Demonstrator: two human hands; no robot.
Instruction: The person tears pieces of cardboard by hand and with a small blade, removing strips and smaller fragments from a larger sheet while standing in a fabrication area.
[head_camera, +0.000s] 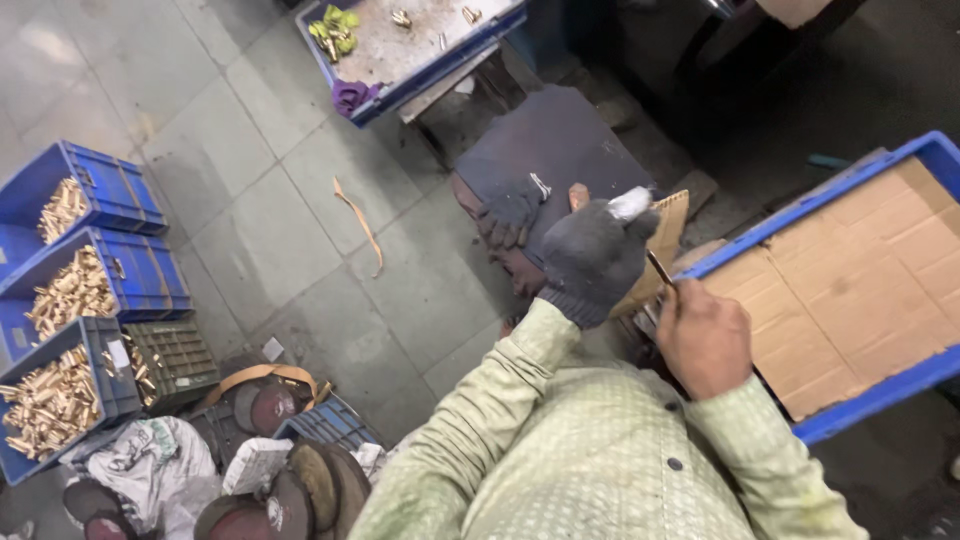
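The left hand (592, 258), in a dark grey knitted glove, sits at the centre of the frame with its fingers curled together; a white-wrapped fingertip sticks up at its top. Whether it grips anything inside the curl cannot be told, as the back of the glove hides the palm. It lies against a piece of tan cardboard (668, 240) just behind it.

The bare right hand (703, 338), just right of centre, is closed on a thin dark rod (660, 268), pinched at the fingertips. The rod is short, slim and dark brown, tilted up and to the left, with its free end just beside the glove. It stands at the left edge of a blue crate (930, 160) lined with flat brown cardboard, which fills the right side of the frame.

A second dark glove (510, 212) lies on a grey cloth-covered seat (560, 140) above centre. At the left edge, three blue bins (140, 190) hold heaps of small brass-coloured pieces (70, 290). A blue tray (440, 60) with scattered bits sits at the top.
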